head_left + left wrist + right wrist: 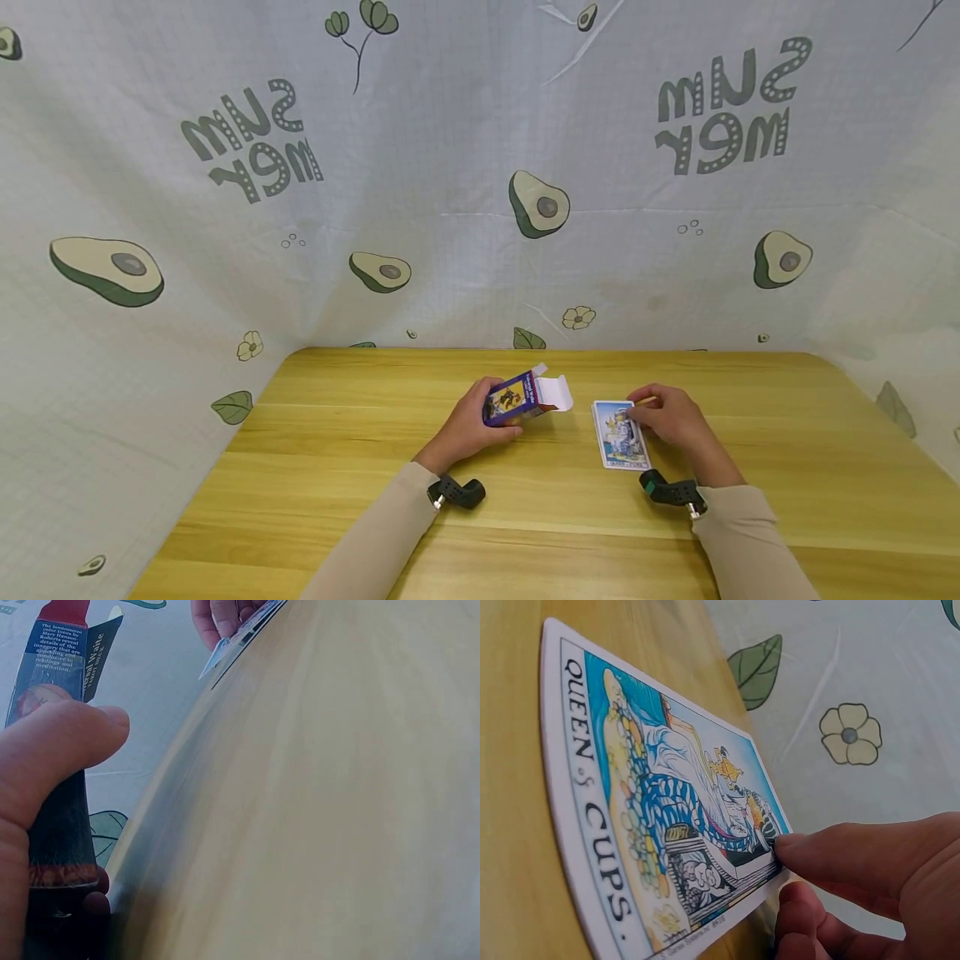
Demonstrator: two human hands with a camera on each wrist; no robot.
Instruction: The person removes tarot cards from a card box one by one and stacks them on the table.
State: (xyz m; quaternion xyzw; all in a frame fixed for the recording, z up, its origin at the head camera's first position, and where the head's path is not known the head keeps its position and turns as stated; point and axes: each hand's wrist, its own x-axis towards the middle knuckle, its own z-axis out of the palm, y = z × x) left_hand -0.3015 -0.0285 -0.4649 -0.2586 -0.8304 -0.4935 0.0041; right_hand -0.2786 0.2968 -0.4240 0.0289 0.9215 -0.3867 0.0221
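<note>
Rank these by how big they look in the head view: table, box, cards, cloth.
1. Cloth
2. Table
3. Box and cards: too alike to rank, with fingers covering part of each.

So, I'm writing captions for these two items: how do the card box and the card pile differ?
The card box is mostly purple-blue outside; the card pile has a white border. The card box is a deeper carton with open end flaps; the card pile is thinner. The left grip holds the card box, while the right grip has its thumb at the card pile's edge. Both show a colourful picture.
</note>
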